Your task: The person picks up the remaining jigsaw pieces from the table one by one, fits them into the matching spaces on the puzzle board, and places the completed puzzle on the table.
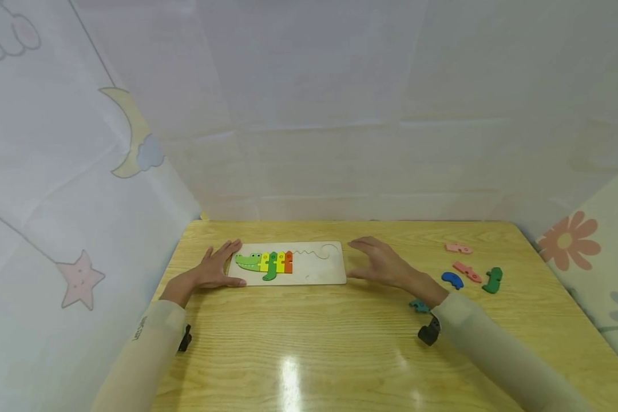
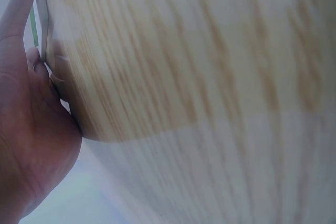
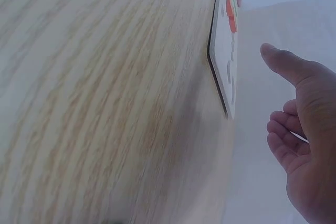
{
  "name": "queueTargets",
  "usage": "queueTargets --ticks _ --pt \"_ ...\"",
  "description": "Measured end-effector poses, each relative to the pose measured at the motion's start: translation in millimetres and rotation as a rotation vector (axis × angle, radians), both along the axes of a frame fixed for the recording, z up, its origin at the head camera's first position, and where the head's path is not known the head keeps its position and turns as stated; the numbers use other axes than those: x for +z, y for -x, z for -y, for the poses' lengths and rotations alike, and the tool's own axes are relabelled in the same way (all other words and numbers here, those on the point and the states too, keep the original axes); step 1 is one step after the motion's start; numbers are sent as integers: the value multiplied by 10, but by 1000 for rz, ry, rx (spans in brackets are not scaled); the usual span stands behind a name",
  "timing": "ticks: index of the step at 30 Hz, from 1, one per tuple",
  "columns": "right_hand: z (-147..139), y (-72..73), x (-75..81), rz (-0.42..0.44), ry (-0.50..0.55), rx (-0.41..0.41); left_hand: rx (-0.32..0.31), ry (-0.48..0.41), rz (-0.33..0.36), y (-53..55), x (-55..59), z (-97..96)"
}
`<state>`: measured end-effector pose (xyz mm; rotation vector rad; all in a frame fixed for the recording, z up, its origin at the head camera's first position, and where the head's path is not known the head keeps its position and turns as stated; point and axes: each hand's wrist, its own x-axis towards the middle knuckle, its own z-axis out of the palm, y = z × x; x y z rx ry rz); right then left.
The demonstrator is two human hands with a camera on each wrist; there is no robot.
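The pale rectangular wooden puzzle board [image 1: 316, 273] lies near the frame's centre; my left hand [image 1: 213, 270], fingers spread, touches its left end; my right hand [image 1: 383, 264] hangs open just beside its right end; I'd best steady both ends evenly.

A yellow-brown, wood-grained, round-cornered surface [image 1: 237, 349] stands before a creased, whitish backdrop [image 1: 309, 86]. The pale left wall covering [image 1: 41, 143] shows a yellow crescent moon [image 1: 132, 123], a light-blue cloud [image 1: 150, 153] and a pink star [image 1: 81, 279]; the right covering [image 1: 613, 200], a coral flower [image 1: 566, 240]. White glare [image 1: 290, 377] streaks the surface.
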<state>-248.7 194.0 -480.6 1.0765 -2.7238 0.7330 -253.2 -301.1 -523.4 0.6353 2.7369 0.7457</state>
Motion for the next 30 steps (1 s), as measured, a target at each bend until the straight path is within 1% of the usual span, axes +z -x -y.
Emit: queueTargets --ticks 4,13,21,25,30 --pt "-83 0 -5 -14 4 -3 -10 -16 -17 -24 37 -8" --pt "-279 -21 10 -13 -3 -18 -5 22 -2 10 -17 16" --pt "-390 -46 24 -61 4 -4 7 17 18 -12 67 -29" --pt "-448 -56 22 -60 -4 -8 5 33 13 -21 80 -44" --pt "-544 -68 7 -69 -11 -12 6 24 13 -14 77 -42"
